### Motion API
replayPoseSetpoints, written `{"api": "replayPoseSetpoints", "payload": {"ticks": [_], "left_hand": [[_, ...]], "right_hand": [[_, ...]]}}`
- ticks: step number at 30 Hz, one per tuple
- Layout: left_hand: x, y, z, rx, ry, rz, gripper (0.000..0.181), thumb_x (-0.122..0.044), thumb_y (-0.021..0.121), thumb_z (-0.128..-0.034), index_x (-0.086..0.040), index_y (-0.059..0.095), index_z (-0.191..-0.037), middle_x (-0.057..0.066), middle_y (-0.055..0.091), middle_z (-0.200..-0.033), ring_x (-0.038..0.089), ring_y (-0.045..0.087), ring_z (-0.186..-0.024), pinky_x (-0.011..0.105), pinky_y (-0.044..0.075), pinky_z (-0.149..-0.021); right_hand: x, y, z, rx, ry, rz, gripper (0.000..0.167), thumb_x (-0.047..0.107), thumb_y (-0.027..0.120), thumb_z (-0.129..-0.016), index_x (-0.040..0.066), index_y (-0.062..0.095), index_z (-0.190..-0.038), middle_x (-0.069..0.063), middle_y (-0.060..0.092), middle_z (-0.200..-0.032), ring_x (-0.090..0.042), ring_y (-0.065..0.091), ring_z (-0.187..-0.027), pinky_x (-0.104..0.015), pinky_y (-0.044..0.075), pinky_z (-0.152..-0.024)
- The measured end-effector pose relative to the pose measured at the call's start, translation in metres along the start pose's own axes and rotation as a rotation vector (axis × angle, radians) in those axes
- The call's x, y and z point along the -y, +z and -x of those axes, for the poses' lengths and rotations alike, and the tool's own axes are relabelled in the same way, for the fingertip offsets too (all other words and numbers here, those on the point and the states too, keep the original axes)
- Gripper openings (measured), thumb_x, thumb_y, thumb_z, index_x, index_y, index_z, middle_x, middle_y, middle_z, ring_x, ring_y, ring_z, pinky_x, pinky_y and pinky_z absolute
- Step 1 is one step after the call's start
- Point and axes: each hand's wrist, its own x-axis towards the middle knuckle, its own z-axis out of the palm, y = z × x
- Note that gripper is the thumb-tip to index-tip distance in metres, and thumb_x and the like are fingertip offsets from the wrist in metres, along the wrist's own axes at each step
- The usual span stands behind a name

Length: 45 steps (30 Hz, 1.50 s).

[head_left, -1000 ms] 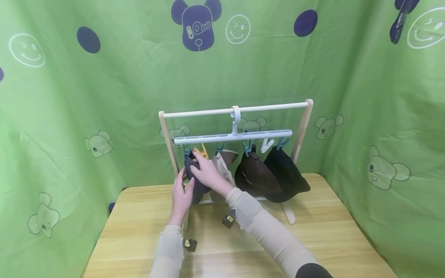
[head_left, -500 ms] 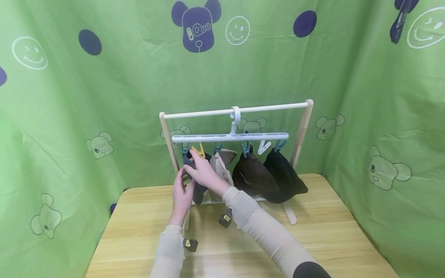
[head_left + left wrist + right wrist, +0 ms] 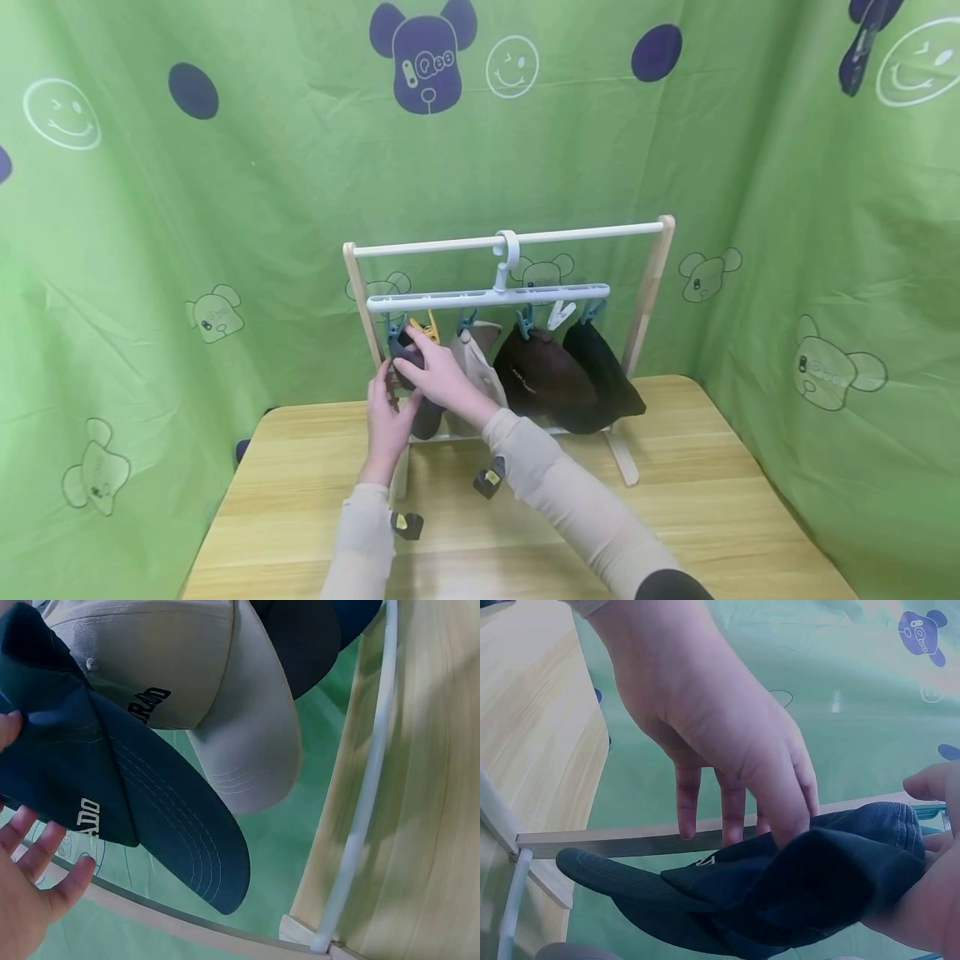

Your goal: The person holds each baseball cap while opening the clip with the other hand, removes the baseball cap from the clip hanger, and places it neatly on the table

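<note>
A dark blue baseball cap (image 3: pixel 427 419) hangs at the left end of a white clip hanger (image 3: pixel 491 297), below a blue clip (image 3: pixel 394 330). My left hand (image 3: pixel 387 427) pinches its side, thumb on the near face; the other fingers (image 3: pixel 73 886) spread apart beneath it in the left wrist view. With my right hand (image 3: pixel 442 371) I hold the cap's upper edge close to the clip; part of this grip is hidden. In the right wrist view the cap (image 3: pixel 727 900) lies between both hands, its brim pointing away from the right hand.
Beige (image 3: pixel 474 367), brown (image 3: pixel 536 375) and black caps (image 3: pixel 611 383) hang rightward on the hanger. Yellow (image 3: pixel 426 328) and white clips (image 3: pixel 560 314) are beside them. A wooden rack (image 3: pixel 648 304) on the table (image 3: pixel 712 467) carries the hanger. Green curtains surround it.
The hanger has swung, its right end and the caps shifting left. Both hands have moved slightly left with the dark blue cap, staying on it.
</note>
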Motion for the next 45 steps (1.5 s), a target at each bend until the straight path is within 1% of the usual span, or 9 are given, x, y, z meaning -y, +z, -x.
{"api": "replayPoseSetpoints", "payload": {"ticks": [7,13,16,20,24,30,36,41,45], "left_hand": [[-0.003,0.000,-0.005,-0.030,0.015,0.009,0.077,-0.015,0.077,-0.0814,-0.004,0.038,-0.146,0.021,0.056,-0.111,0.036,0.058,-0.095,0.036,0.052,-0.077],[-0.003,-0.003,-0.010,0.045,-0.049,0.057,0.083,-0.016,0.079,-0.0793,-0.006,0.035,-0.149,0.020,0.053,-0.115,0.035,0.057,-0.098,0.054,0.052,-0.091],[-0.004,-0.004,-0.011,0.065,-0.073,0.071,0.081,-0.013,0.079,-0.0782,-0.005,0.037,-0.147,0.018,0.053,-0.112,0.031,0.056,-0.097,0.051,0.053,-0.091],[-0.004,-0.005,-0.011,0.035,-0.031,0.035,0.073,-0.012,0.080,-0.0762,0.001,0.045,-0.139,0.017,0.052,-0.105,0.027,0.053,-0.090,0.039,0.054,-0.078],[-0.003,-0.006,-0.010,0.019,0.011,-0.014,0.060,-0.013,0.079,-0.0773,0.004,0.053,-0.129,0.018,0.049,-0.101,0.027,0.049,-0.085,0.024,0.045,-0.066],[0.000,-0.007,-0.009,0.031,-0.004,-0.004,0.049,-0.014,0.075,-0.0826,0.000,0.057,-0.126,0.019,0.052,-0.113,0.021,0.051,-0.093,0.031,0.053,-0.075],[0.002,-0.006,-0.007,-0.027,0.055,0.008,0.026,-0.002,0.067,-0.0857,0.003,0.063,-0.111,0.018,0.059,-0.099,0.021,0.057,-0.090,0.044,0.059,-0.081],[0.007,-0.005,-0.004,-0.109,0.147,-0.022,0.008,0.002,0.066,-0.0857,0.004,0.065,-0.094,0.017,0.060,-0.088,0.018,0.057,-0.084,0.042,0.060,-0.078],[0.009,-0.007,-0.001,-0.180,0.181,-0.052,0.004,-0.001,0.066,-0.0873,0.003,0.066,-0.090,0.015,0.063,-0.089,0.018,0.059,-0.085,0.034,0.059,-0.077]], "right_hand": [[0.003,-0.001,0.005,-0.003,-0.009,-0.005,0.062,0.023,0.058,-0.094,0.006,0.037,-0.149,-0.017,0.067,-0.121,-0.032,0.063,-0.115,-0.045,0.051,-0.099],[0.005,-0.002,0.010,0.000,-0.007,-0.007,0.062,0.023,0.058,-0.093,0.004,0.037,-0.148,-0.018,0.067,-0.120,-0.033,0.063,-0.115,-0.046,0.050,-0.100],[0.007,-0.004,0.012,-0.008,-0.015,-0.010,0.060,0.023,0.058,-0.093,0.003,0.039,-0.147,-0.017,0.068,-0.118,-0.032,0.064,-0.113,-0.045,0.051,-0.098],[0.008,-0.005,0.013,-0.022,-0.033,-0.009,0.058,0.024,0.058,-0.093,0.002,0.042,-0.145,-0.017,0.069,-0.116,-0.032,0.064,-0.112,-0.044,0.052,-0.098],[0.006,-0.004,0.012,-0.021,-0.041,-0.014,0.058,0.023,0.059,-0.094,0.002,0.042,-0.145,-0.018,0.068,-0.118,-0.032,0.063,-0.114,-0.044,0.051,-0.099],[0.003,-0.002,0.011,-0.027,-0.046,-0.017,0.057,0.023,0.059,-0.095,0.003,0.042,-0.145,-0.017,0.069,-0.118,-0.030,0.064,-0.114,-0.044,0.051,-0.100],[0.003,-0.002,0.012,-0.032,-0.056,-0.033,0.056,0.023,0.060,-0.095,0.003,0.043,-0.145,-0.015,0.070,-0.115,-0.028,0.067,-0.107,-0.039,0.053,-0.096],[0.004,-0.002,0.012,-0.037,-0.064,-0.061,0.055,0.021,0.059,-0.095,0.002,0.043,-0.144,-0.016,0.070,-0.113,-0.028,0.068,-0.102,-0.037,0.055,-0.092],[0.004,-0.001,0.012,-0.041,-0.069,-0.053,0.055,0.020,0.059,-0.095,0.001,0.043,-0.144,-0.016,0.070,-0.116,-0.028,0.066,-0.107,-0.040,0.053,-0.096]]}}
